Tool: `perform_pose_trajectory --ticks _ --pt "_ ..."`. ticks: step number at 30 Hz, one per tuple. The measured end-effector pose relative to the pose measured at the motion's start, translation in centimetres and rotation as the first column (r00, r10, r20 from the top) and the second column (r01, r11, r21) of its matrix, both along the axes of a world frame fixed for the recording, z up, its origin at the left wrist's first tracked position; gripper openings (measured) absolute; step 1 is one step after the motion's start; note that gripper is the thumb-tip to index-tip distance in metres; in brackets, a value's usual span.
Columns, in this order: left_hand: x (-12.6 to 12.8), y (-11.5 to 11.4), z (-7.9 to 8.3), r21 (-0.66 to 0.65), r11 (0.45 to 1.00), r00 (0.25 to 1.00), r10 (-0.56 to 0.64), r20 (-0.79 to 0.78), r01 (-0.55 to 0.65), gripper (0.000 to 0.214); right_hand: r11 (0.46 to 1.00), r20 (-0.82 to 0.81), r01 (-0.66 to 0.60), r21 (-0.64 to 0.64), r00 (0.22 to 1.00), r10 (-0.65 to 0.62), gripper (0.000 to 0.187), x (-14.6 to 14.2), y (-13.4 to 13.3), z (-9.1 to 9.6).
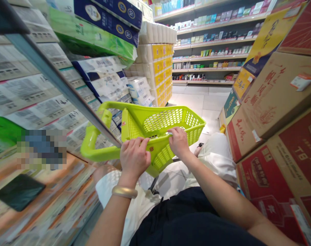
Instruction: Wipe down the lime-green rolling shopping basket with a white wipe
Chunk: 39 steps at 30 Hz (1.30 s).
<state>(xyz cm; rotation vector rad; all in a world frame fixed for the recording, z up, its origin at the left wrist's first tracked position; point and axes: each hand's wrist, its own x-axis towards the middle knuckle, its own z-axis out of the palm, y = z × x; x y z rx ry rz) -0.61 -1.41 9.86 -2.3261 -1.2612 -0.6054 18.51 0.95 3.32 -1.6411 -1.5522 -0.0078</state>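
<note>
the left hand (134, 158) and right hand (179, 142) close over the rim of a lime-green plastic shopping basket (162, 119), holding it out front, in the aisle beside stacked toilet-paper packs (155, 58).

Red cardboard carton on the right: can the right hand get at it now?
Probably yes: the right hand rests on the lime-green plastic basket, and nothing stands between it and the red cardboard carton.

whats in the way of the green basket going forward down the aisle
Nothing visible on the tiled floor ahead of the lime-green plastic basket; paper-roll packs stand to its left, cartons to its right.
</note>
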Motion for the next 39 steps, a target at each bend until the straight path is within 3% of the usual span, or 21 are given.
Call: perform_pose_trajectory --ticks 5,8,11,14,17,19,23,26,31,34,39 --pt "0.4 0.5 -0.1 -0.019 1.0 1.0 0.012 0.004 -0.012 0.035 0.985 0.028 -0.161 0.061 0.987 0.16 0.038 -3.4 -0.5 1.0" --pt "0.7 0.7 -0.2 -0.01 0.999 0.999 0.046 0.023 -0.046 0.029 0.976 0.045 -0.207 0.059 0.978 0.205 0.038 -3.7 -0.6 1.1" --pt "0.8 0.9 -0.4 0.003 0.998 0.997 0.067 0.034 -0.067 0.026 0.988 0.055 -0.152 0.037 0.987 0.15 0.039 -1.7 -0.5 0.5" --pt "0.8 1.3 -0.4 0.006 0.997 0.997 0.072 0.035 -0.072 0.024 1.0 0.043 -0.005 -0.012 0.999 0.006 0.039 0.8 -0.3 -0.2" --pt "0.8 1.6 -0.4 0.005 0.997 0.996 0.081 0.042 -0.082 0.023 0.993 0.024 0.103 -0.053 0.995 -0.102 0.038 1.6 -0.1 -0.4" --pt "0.8 1.7 -0.3 0.003 0.996 0.995 0.088 0.039 -0.089 0.024 0.995 0.02 0.092 -0.045 0.996 -0.091 0.038 0.7 -0.2 -0.2" --pt "0.7 1.8 -0.4 -0.001 0.996 0.996 0.089 0.007 -0.089 0.025 0.998 0.051 -0.057 0.012 0.997 0.056 0.042 -2.0 -0.5 0.3" --pt "0.6 1.8 -0.4 -0.003 0.997 0.997 0.079 -0.008 -0.079 0.026 0.994 0.058 -0.111 0.015 0.992 0.11 0.046 -2.2 -0.7 0.2" --pt "0.5 1.7 -0.3 -0.015 0.998 0.998 0.053 0.013 -0.053 0.027 0.999 -0.002 0.021 -0.024 1.0 -0.021 0.044 1.1 -0.6 -0.7" --pt "0.8 1.8 -0.2 -0.03 0.999 0.998 0.04 0.038 -0.039 0.025 0.997 -0.041 0.079 -0.024 0.996 -0.08 0.042 1.5 -0.4 -0.7" --pt "1.1 1.9 -0.2 -0.041 0.999 0.998 0.029 0.054 -0.027 0.024 0.992 -0.013 -0.126 0.017 0.992 0.126 0.045 -2.0 -0.2 0.6"
